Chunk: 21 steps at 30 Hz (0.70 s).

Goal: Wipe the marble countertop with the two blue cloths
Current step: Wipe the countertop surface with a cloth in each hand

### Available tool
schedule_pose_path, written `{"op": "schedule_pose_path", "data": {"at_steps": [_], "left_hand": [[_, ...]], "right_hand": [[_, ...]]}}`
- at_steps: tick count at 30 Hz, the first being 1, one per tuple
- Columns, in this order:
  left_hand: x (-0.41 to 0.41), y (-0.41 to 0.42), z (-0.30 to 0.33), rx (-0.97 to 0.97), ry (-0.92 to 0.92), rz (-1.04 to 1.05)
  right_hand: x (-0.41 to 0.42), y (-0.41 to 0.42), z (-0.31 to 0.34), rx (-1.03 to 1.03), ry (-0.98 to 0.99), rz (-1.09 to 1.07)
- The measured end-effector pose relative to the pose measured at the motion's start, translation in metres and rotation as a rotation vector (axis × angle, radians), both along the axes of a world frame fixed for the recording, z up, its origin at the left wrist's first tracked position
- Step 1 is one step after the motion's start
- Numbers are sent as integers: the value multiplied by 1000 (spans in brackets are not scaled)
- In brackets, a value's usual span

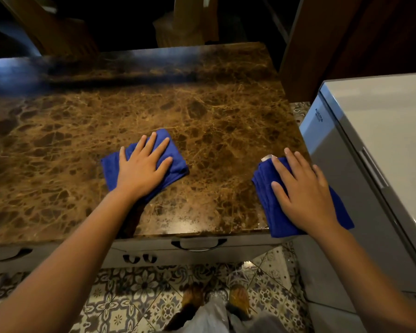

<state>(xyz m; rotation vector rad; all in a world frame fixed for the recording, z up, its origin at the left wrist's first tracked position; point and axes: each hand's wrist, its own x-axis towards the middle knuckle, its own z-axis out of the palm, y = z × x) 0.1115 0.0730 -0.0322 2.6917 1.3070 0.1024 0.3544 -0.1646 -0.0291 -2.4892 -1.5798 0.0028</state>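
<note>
A brown veined marble countertop (214,111) fills the middle of the view. My left hand (142,165) lies flat, fingers spread, on a folded blue cloth (178,167) near the counter's centre front. My right hand (303,193) presses flat on a second folded blue cloth (265,188) at the counter's front right corner. That cloth hangs slightly over the front and right edges. A small white tag (266,157) sticks out at its far end.
A grey fridge (370,140) stands close to the counter's right edge. White drawers with dark handles (198,246) sit under the counter's front edge. Patterned floor tiles (120,306) and my feet lie below. Wooden furniture (58,32) stands behind the counter in the dark.
</note>
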Motion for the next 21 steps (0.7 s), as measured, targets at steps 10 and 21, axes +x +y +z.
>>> {"op": "schedule_pose_path", "data": {"at_steps": [10,21], "left_hand": [[82,-50,3,-5,24,-416],[57,-144,4,-41,57,-729]], "right_hand": [[-2,2,-1,-1,-14,-2],[-4,-4,0,20,-32,-8]]}}
